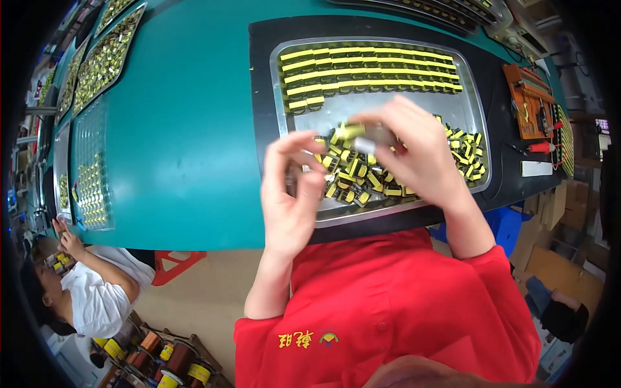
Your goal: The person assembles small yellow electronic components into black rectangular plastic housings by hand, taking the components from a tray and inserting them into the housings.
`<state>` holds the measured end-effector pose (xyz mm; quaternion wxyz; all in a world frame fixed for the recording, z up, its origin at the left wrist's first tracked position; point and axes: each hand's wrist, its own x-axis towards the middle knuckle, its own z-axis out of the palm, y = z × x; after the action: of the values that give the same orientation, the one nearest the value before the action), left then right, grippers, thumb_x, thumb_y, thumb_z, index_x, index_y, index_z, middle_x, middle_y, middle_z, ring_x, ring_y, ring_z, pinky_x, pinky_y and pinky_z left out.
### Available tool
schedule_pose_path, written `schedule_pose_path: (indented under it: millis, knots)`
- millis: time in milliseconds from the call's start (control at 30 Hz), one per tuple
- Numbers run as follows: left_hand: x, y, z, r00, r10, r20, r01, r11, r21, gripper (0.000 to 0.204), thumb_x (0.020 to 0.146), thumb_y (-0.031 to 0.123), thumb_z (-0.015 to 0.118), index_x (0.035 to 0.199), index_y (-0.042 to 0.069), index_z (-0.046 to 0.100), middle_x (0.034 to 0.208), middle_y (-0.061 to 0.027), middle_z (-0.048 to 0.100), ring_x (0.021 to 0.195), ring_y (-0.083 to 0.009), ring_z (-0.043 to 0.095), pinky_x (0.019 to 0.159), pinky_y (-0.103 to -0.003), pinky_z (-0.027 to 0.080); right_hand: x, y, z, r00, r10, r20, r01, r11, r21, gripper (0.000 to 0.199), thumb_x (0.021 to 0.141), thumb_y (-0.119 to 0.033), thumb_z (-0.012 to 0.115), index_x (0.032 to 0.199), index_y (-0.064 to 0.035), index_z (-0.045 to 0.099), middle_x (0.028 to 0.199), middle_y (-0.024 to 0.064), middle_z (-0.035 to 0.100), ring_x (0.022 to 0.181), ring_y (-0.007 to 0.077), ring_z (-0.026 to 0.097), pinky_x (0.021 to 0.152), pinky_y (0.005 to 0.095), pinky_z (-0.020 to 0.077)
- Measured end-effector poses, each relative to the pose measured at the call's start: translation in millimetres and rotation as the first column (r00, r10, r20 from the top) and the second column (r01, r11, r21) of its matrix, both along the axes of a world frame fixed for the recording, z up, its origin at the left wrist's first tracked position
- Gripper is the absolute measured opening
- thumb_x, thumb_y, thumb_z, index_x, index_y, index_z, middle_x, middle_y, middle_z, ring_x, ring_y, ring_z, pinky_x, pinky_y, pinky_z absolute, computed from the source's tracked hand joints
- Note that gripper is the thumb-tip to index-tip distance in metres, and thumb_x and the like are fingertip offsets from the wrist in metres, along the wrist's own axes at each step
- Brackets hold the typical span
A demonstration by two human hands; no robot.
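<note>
Both hands are over a metal tray of small yellow-and-black coil components, which look like transformers. My right hand pinches one blurred component with a yellow top; a small whitish piece shows beside it, its kind unclear. To its left, my left hand has its fingers curled toward the thumb around something dark and small that I cannot make out. Below the hands lies a loose heap of components. Several neat rows stand along the tray's far side, with a short row at the left.
The tray rests on a black mat on a green table. An orange tool holder and a red-handled tool are at the right. Filled trays stand far left. A co-worker in white sits at the left edge.
</note>
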<state>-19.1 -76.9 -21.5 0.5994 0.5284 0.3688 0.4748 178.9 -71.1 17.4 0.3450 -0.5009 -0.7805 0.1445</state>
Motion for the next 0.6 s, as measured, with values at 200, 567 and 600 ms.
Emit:
schedule_pose_path:
  millis: [200, 567, 600]
  knots:
    - [-12, 11, -38, 0.959, 0.282, -0.033, -0.28, 0.958, 0.066, 0.026, 0.102, 0.02, 0.047, 0.12, 0.004, 0.053, 0.102, -0.0034, 0.058, 0.081, -0.0073, 0.05, 0.075, -0.023, 0.042, 6, 44, -38, 0.982, -0.067, 0.176, 0.12, 0.943, -0.31, 0.026, 0.075, 0.003, 0.059, 0.101, 0.0016, 0.058, 0.08, 0.0155, 0.06, 0.077, 0.0299, 0.06, 0.07, 0.0395, 0.0477]
    - [-4, 10, -36, 0.949, 0.266, -0.171, -0.274, 0.962, -0.023, 0.02, 0.1, 0.015, 0.05, 0.111, 0.002, 0.059, 0.098, -0.0048, 0.061, 0.091, -0.0089, 0.054, 0.082, -0.024, 0.042, 0, 50, -75, 0.963, -0.118, 0.241, 0.097, 0.991, 0.096, 0.02, 0.067, 0.001, 0.059, 0.087, 0.0008, 0.055, 0.069, 0.018, 0.058, 0.071, 0.0382, 0.059, 0.066, 0.0474, 0.0473]
    - [-5, 10, -36, 0.946, 0.277, -0.169, -0.288, 0.956, -0.049, 0.02, 0.1, 0.016, 0.05, 0.111, 0.002, 0.059, 0.098, -0.0042, 0.061, 0.088, -0.0079, 0.053, 0.079, -0.022, 0.042, -2, 50, -72, 0.956, -0.13, 0.261, 0.109, 0.99, 0.093, 0.018, 0.068, -0.001, 0.059, 0.086, 0.0008, 0.056, 0.069, 0.0171, 0.059, 0.071, 0.0373, 0.059, 0.066, 0.0464, 0.0479]
